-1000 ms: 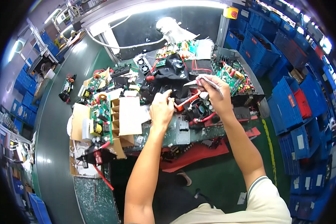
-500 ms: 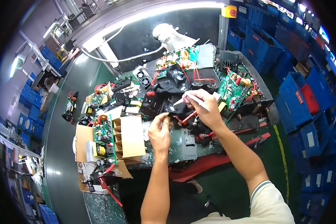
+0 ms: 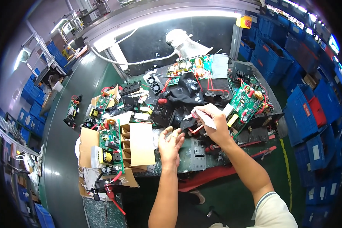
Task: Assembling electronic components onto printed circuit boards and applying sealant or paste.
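Note:
My right hand [image 3: 217, 121] is closed round a white squeeze tube [image 3: 206, 120], its narrow tip pointing down and left. Just below and left of that tip, my left hand [image 3: 170, 146] has its fingers curled, with the fingertips near a small dark piece; what they hold, if anything, is too small to make out. Beyond both hands lies a crumpled black cloth [image 3: 186, 93] with white smears. A black housing with a red knob [image 3: 162, 101] stands left of it. To the right of my right hand is a green circuit board [image 3: 242, 106] with red wires.
A cardboard box with dividers [image 3: 142, 146] stands at the left, a circuit board [image 3: 110, 142] on it. A grey metal plate [image 3: 198, 154] lies near the front edge. Behind stands a silvery duct [image 3: 186, 43]. A conveyor belt [image 3: 60, 152] runs along the left; blue bins [image 3: 269, 55] line the right.
The view has shifted, so the bench appears further right and lower. The white tube's tip has come closer to my left hand's fingertips.

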